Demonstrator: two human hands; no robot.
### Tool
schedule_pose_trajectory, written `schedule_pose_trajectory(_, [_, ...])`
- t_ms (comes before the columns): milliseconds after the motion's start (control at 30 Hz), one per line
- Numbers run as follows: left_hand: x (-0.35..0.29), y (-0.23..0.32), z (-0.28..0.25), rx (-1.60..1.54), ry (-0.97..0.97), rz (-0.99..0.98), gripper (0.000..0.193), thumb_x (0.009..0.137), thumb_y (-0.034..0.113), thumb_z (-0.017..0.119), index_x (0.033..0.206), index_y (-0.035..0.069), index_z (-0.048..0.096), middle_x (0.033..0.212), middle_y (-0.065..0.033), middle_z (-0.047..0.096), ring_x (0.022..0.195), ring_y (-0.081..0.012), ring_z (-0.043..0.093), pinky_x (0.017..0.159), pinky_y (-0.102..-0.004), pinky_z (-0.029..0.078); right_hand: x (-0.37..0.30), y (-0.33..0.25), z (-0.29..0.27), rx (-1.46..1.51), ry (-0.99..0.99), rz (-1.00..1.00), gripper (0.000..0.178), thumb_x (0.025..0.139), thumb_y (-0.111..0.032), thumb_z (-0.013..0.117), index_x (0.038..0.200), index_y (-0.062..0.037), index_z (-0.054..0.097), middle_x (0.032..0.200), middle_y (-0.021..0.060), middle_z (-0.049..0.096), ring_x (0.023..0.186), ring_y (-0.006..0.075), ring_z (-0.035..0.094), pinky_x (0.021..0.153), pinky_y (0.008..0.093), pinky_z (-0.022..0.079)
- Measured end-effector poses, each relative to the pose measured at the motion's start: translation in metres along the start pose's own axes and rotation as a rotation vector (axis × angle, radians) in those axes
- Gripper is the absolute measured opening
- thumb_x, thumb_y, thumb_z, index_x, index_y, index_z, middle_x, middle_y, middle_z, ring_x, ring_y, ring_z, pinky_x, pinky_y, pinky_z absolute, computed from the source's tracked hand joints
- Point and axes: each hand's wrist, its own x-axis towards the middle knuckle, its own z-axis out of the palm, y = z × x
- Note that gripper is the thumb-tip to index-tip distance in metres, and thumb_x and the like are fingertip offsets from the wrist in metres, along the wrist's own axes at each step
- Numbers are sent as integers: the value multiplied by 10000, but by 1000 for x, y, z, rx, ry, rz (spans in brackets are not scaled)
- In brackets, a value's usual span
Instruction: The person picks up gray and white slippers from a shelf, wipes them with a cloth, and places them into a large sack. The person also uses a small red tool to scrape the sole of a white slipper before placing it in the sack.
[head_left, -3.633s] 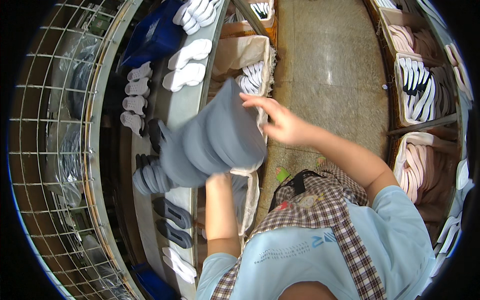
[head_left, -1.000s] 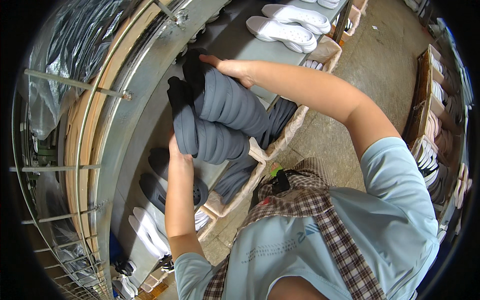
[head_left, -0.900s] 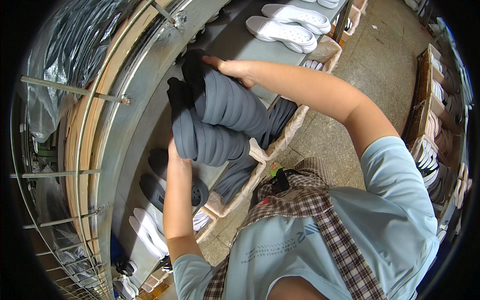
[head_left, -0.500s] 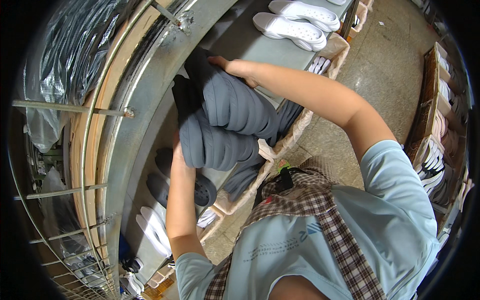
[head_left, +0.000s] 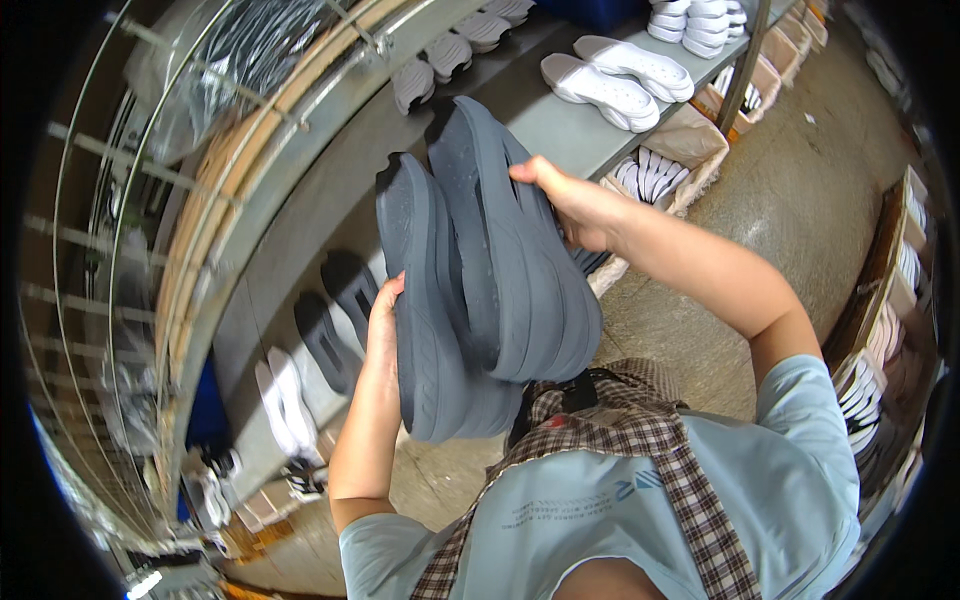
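Two stacks of dark grey foam shoes, nested one into another, are held up in front of my apron [head_left: 595, 415]. My left hand [head_left: 385, 305] grips the outer side of the left stack [head_left: 420, 330], thumb along its edge and the other fingers hidden behind it. On the right stack [head_left: 525, 270] my right hand [head_left: 575, 205] is closed from the far right side, its thumb near the upper rim. The stacks press side by side and tilt, their lower ends toward me. Beyond my left hand, a pair of dark grey shoes [head_left: 330, 335] lies on the metal shelf [head_left: 285, 280].
White shoes [head_left: 625, 75] stand at the shelf's far end, and a white pair [head_left: 285, 400] lies at its near left. Lined baskets [head_left: 690, 135] with shoe parts hang along the shelf edge. A wire rack [head_left: 110, 270] curves at left. Shoe-filled crates [head_left: 890, 310] line the right.
Both stacks have been lifted off the shelf and drawn toward me, turning so their flat undersides show more. My hands still grip them, and the view has shifted.
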Motion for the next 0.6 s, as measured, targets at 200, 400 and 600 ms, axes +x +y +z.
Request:
schedule_pose_trajectory(200, [-68, -81, -21, 114, 151, 40, 662, 743, 266, 565, 1335, 53, 362, 1208, -148, 501, 1032, -270, 535, 871, -367, 449, -63, 80, -1, 164, -144, 86, 750, 800, -400, 498, 1351, -22, 156, 1328, 224, 298, 1230, 370, 343, 963, 580, 312])
schedule_pose_trajectory(400, [-158, -116, -67, 88, 139, 32, 856, 701, 246, 570, 1436, 120, 150, 1341, -165, 376, 1166, -293, 450, 969, -372, 378, -105, 162, 62, 232, -145, -14, 992, 732, -414, 614, 1399, -65, -32, 1375, 242, 182, 1278, 374, 242, 1025, 530, 274])
schedule_pose_trajectory(600, [-256, -153, -153, 30, 223, 84, 894, 672, 239, 571, 1444, 125, 135, 1386, -165, 329, 1229, -296, 397, 1022, -376, 322, -128, 224, 140, 214, -430, 254, 1189, 683, -405, 750, 1384, -101, -161, 1407, 236, 110, 1307, 406, 169, 1008, 628, 209])
